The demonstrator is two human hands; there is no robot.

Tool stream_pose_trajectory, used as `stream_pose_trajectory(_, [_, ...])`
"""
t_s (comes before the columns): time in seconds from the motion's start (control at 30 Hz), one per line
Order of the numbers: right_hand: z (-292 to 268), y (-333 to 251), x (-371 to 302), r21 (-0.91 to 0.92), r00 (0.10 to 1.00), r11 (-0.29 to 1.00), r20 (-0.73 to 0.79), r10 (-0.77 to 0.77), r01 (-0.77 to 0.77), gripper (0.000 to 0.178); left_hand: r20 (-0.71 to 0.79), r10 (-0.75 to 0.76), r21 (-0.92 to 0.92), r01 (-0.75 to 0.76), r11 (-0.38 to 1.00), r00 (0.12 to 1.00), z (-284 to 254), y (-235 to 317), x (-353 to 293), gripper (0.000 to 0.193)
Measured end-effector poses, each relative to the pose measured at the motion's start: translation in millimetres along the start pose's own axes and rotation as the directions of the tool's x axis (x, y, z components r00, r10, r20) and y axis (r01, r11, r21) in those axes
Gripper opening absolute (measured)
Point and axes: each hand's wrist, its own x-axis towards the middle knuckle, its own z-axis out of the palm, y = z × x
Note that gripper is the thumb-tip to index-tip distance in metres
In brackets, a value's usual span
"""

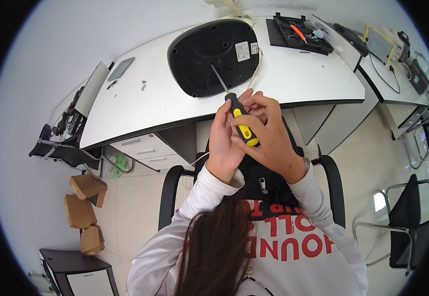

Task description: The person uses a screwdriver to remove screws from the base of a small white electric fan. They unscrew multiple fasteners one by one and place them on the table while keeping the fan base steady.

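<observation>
A screwdriver [244, 129] with a black and yellow handle slants up and away from me between my hands. Its metal shaft reaches a hole near the middle of a black plastic base [189, 52], which lies underside up on the white table. How deep the tip sits I cannot tell. My left hand [223, 140] cradles the handle from the left, its thumb along the upper part. From the right, my right hand [275, 135] pinches the lower handle between thumb and forefinger, the other fingers curled. A pale cable [256, 74] runs along the base's right edge.
Several small screws [144, 86] lie on the table [125, 111] left of the base, with a grey flat tablet-like object [121, 68] beyond. An open black tool case [303, 37] holding orange-handled pliers [298, 33] stands at the back right. Cardboard boxes [80, 212] sit at the lower left.
</observation>
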Motion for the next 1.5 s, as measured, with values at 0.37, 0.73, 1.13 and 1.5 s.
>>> stream_pose_trajectory(0.37, [-1.6,9.4,1.4,-0.059,0.987,0.986,-0.024,-0.156,0.154,0.034,-0.027,0.002,-0.079,-0.005,0.997,1.0,2.4,1.5,1.3,0.049])
stream_pose_trajectory(0.73, [2.1,16.0,-3.1,0.064,0.986,0.986,-0.082,-0.147,0.152,0.041,0.088,0.023,-0.055,-0.018,0.998,0.996,6.9,-2.4,1.0,0.054])
stream_pose_trajectory(1.13, [3.2,13.1,-6.7,0.126,1.0,0.992,0.009,-0.015,0.014,0.033,-0.041,0.055,0.009,-0.055,0.998,0.998,13.3,-3.9,1.7,0.054])
stream_pose_trajectory(1.5, [8.7,14.4,-5.4,0.147,0.997,0.986,-0.026,-0.073,0.076,0.034,0.004,0.041,-0.02,-0.041,0.999,0.999,5.7,-0.3,3.1,0.054])
